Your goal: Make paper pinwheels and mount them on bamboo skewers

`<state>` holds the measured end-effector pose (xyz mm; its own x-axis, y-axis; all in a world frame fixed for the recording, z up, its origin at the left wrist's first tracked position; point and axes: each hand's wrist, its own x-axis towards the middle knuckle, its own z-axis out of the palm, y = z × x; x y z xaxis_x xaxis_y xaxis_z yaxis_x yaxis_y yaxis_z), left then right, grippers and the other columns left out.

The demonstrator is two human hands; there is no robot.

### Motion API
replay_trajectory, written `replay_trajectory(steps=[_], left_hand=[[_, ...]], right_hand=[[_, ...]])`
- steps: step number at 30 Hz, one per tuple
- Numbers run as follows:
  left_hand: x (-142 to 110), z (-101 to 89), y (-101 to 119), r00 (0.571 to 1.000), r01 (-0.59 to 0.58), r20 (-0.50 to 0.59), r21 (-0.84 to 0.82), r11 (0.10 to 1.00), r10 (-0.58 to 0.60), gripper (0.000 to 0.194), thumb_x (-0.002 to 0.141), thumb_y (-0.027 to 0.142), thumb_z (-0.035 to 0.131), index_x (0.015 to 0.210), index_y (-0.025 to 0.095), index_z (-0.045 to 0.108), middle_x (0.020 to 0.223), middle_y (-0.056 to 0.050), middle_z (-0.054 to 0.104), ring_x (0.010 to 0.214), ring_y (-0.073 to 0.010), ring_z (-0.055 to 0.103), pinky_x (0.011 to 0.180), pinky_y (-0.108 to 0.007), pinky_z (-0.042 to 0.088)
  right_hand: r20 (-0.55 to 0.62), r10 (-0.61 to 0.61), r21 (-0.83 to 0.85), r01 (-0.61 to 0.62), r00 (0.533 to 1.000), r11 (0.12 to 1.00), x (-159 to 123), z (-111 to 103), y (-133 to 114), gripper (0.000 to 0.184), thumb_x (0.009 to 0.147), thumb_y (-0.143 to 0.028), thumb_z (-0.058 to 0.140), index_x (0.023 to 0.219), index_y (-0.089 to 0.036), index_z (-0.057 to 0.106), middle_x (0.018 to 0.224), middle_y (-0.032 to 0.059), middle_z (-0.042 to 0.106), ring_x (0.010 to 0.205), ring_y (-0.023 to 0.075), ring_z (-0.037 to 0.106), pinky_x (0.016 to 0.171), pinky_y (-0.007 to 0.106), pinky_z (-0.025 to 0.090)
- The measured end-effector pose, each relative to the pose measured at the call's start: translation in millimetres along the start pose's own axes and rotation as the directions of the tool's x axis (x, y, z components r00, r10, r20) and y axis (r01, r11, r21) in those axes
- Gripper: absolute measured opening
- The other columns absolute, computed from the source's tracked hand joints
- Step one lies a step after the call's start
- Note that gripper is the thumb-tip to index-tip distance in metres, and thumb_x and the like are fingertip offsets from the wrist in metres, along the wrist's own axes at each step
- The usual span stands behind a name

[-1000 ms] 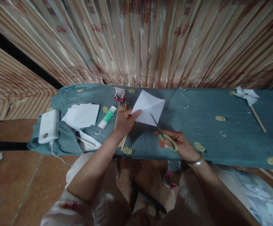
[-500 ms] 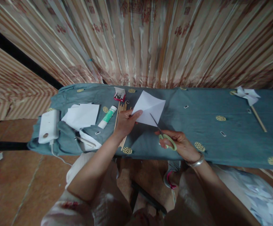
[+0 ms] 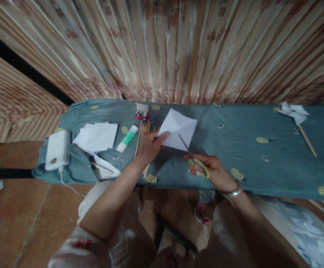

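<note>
The left hand (image 3: 149, 147) pinched the paper (image 3: 174, 126) by its left corner, thumb on top and the other fingers mostly hidden beneath. That hold presumably steadied the sheet while leaving its middle and right side open to the blades. The paper was tilted a little above the cloth (image 3: 234, 126) (its shadow showed below), likely so that the lower blade had room underneath.

The right hand (image 3: 219, 175) was closed around the green handles of the scissors (image 3: 203, 169), though which fingers went through the loops I cannot tell. The blades ran up and to the left over the lower right part of the paper, their tip near its middle; a low approach like this probably left the creases in view.

Left of the paper, the sticks (image 3: 145, 128) lay in a loose bundle, partly under the left forearm. The box (image 3: 142, 112) stood open at their far end, its small metal bits seemingly easy to pick out. The glue (image 3: 127, 138) lay beside the sticks, and the sheets (image 3: 100, 136) lay stacked farther left (handy for the left hand, I'd judge). The pinwheel (image 3: 297, 111) lay well apart at the far right, perhaps to spare its blades a knock.
</note>
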<state>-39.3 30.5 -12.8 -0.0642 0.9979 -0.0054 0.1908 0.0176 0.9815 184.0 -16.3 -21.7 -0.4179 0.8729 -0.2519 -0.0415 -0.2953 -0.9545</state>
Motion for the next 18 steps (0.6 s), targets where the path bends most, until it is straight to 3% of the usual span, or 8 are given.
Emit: replay_trajectory(steps=[18], left_hand=[[0.0,0.2,-2.3,1.0,-0.003,0.001,0.014,1.0,0.003,0.041,0.077,0.054,0.066,0.059,0.018,0.063,0.051,0.003,0.052,0.049,-0.0099,0.047,0.044,-0.021,0.041]], right_hand=[[-0.006,-0.01,-0.013,0.01,1.0,1.0,1.1,1.1,1.1,0.046,0.07,-0.054,0.079,0.099,-0.018,0.076,0.06,-0.0005,0.06,0.053,0.0102,0.05,0.052,0.026,0.045]])
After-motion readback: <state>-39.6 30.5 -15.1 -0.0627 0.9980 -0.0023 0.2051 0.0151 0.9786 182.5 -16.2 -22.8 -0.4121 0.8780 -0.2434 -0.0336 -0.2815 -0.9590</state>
